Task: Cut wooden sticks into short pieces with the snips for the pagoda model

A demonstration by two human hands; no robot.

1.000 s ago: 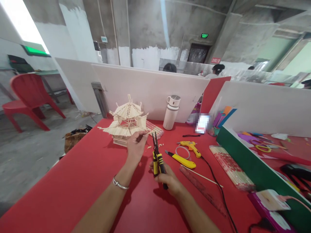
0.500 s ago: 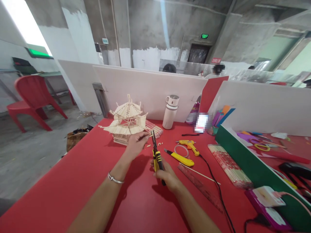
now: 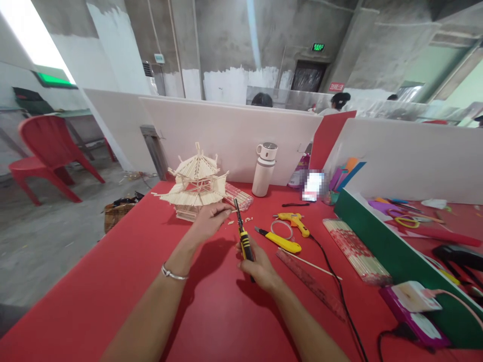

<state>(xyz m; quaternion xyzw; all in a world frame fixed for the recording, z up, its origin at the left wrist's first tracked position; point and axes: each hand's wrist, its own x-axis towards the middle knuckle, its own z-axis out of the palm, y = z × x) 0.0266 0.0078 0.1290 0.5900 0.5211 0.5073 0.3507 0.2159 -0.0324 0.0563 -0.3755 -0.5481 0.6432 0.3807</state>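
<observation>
My right hand (image 3: 258,264) is closed round the black and yellow handles of a pair of pliers (image 3: 245,244), whose jaws point away from me. Between thumb and fingers, my left hand (image 3: 209,219) pinches a short thin wooden stick (image 3: 233,210), its end at the pliers' jaws. Behind the left hand stands a model pavilion (image 3: 198,173) built of pale sticks with a two-tiered roof. Small cut stick pieces (image 3: 248,219) lie on the red table just beyond the pliers.
Right of the pliers lie a yellow utility knife (image 3: 281,242), a yellow glue gun (image 3: 296,221) with a black cord, a ruler (image 3: 307,281) and packed sticks (image 3: 356,251). A white bottle (image 3: 263,171) stands before the partition (image 3: 226,136). A green divider (image 3: 407,261) borders the right.
The pliers' handles have come closer together in my right hand. My left hand still pinches the stick at the jaws. The view has shifted slightly.
</observation>
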